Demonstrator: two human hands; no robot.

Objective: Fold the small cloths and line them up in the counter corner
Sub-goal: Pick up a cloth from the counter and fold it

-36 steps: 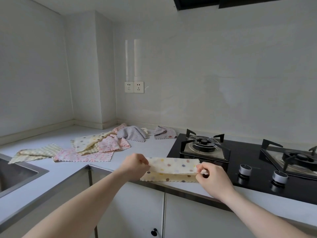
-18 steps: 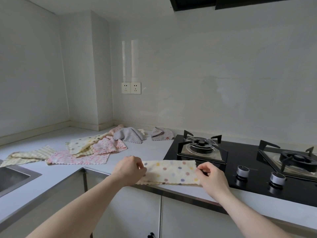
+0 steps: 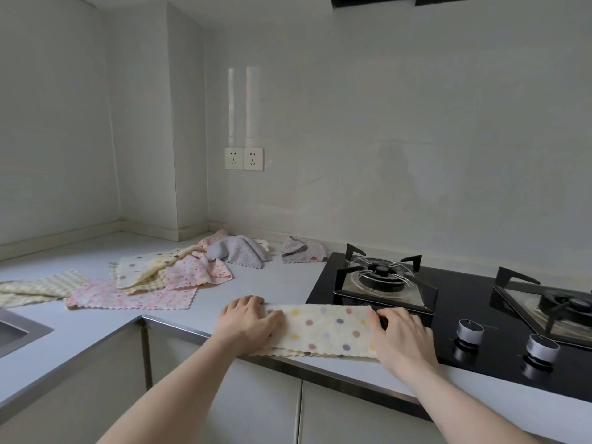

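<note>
At the front edge of the worktop (image 3: 282, 286), just left of the black hob (image 3: 464, 315), a cream cloth with coloured dots (image 3: 323, 330) lies folded into a long strip, its scalloped lower edge running along the worktop's metal rim. Both forearms reach in from the bottom of the view, palms down. The left hand (image 3: 248, 322) rests flat on the strip's left end with its fingers stretched out, close together and pointing right across the fabric. The right hand (image 3: 400, 334) lies flat on the right end, fingers straight and pointing up and to the left, the fingertips at the strip's far right corner, where the cloth meets the hob. Neither hand is curled round the fabric; both press it down with straight fingers. Farther back and to the left, unfolded cloths lie loose: a pink dotted cloth (image 3: 134, 296) spread flat, a cream spotted cloth (image 3: 144, 267) and a crumpled pink cloth (image 3: 198, 270) heaped over it, a yellow checked cloth (image 3: 35, 288) near the sink (image 3: 19, 331), and two grey cloths (image 3: 238, 251) (image 3: 302, 249) bunched by the back wall. Two round knobs (image 3: 469, 330) sit on the hob's front, right of the right hand, and a double socket (image 3: 244, 158) is on the wall above the corner.
</note>
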